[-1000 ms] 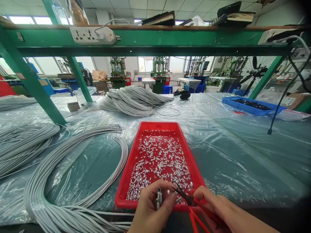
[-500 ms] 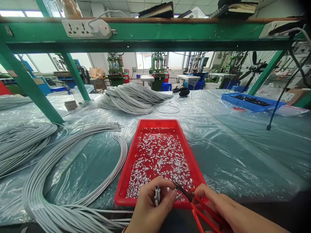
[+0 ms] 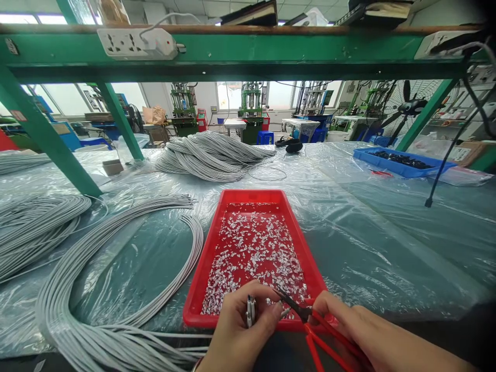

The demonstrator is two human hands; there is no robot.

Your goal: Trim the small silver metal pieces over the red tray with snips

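My left hand (image 3: 242, 328) is closed around the end of a grey cable (image 3: 250, 311), whose cut tip sticks up between my fingers at the near edge of the red tray (image 3: 201, 281). My right hand (image 3: 349, 325) grips red-handled cutters (image 3: 310, 323); their dark blades point left and touch my left fingertips just over the tray's near rim. The tray is scattered with several small silvery cable scraps (image 3: 253, 250).
Long grey cable bundles (image 3: 96, 289) curve over the plastic-covered table on the left. Another coil pile (image 3: 211, 155) lies at the back. A blue tray (image 3: 403, 165) of dark parts sits far right. Green shelf posts (image 3: 46, 134) stand left; a power strip (image 3: 135, 44) hangs overhead.
Both hands and the cutters stay almost in place at the tray's near edge; the view has tilted slightly upward, then steadied.
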